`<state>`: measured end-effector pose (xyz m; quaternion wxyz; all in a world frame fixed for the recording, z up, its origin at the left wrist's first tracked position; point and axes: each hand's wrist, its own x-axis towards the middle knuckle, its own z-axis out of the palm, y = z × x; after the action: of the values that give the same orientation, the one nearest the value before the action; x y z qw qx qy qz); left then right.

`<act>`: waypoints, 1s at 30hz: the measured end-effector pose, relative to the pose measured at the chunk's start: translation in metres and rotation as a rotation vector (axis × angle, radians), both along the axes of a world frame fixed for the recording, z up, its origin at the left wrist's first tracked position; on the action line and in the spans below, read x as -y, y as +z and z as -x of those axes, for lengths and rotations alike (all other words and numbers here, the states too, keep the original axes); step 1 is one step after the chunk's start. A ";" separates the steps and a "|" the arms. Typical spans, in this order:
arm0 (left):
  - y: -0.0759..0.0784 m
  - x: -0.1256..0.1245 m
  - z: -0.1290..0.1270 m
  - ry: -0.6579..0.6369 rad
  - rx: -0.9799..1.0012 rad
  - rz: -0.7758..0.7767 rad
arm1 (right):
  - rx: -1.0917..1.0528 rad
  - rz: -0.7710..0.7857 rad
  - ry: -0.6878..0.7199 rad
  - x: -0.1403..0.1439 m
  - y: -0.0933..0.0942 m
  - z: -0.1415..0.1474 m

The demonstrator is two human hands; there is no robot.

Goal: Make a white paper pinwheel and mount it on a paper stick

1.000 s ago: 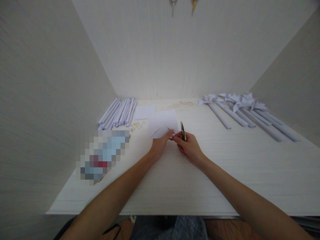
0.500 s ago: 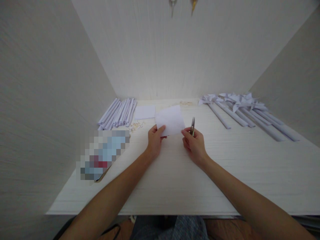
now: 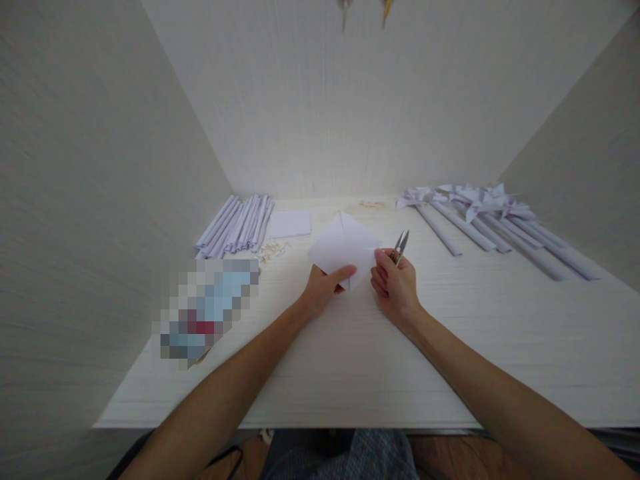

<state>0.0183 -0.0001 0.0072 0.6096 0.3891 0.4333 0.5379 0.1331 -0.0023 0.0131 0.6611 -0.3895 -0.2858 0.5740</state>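
**Paper square and snips at mid-desk**

While my left hand (image 3: 325, 288) pinches the white paper square's (image 3: 344, 245) near corner above the desk (image 3: 350, 360), my right hand (image 3: 395, 287) grips small snips (image 3: 399, 245) just right of it, blades parted.

A pixelated patch (image 3: 207, 310) hides whatever lies on the table's (image 3: 350, 373) left side. Two small hanging things (image 3: 365, 10) are cut off by the top edge. The snips' (image 3: 399, 245) handles are buried inside the right hand (image 3: 396, 288).
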 end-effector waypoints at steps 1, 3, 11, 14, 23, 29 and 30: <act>-0.001 0.000 0.000 0.007 -0.011 -0.003 | 0.000 0.000 0.006 0.000 0.000 0.000; -0.002 -0.002 -0.001 0.053 -0.027 -0.026 | 0.022 0.009 0.043 0.001 -0.001 0.001; -0.003 -0.009 0.000 0.212 -0.050 -0.127 | 0.381 -0.021 0.330 0.006 -0.012 0.008; -0.004 -0.008 0.000 0.191 -0.118 -0.158 | 0.380 -0.027 0.356 0.007 -0.014 0.008; -0.007 -0.008 0.000 0.270 -0.149 -0.171 | 0.348 -0.010 0.360 0.007 -0.012 0.007; -0.010 -0.010 0.001 0.278 -0.115 -0.174 | 0.368 -0.011 0.362 0.006 -0.012 0.008; -0.010 -0.010 0.001 0.284 -0.105 -0.166 | 0.367 -0.011 0.363 0.006 -0.012 0.007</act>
<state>0.0172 0.0104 -0.0025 0.4697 0.4004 0.4692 0.6316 0.1256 -0.0083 0.0016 0.4864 -0.4261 -0.4693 0.6013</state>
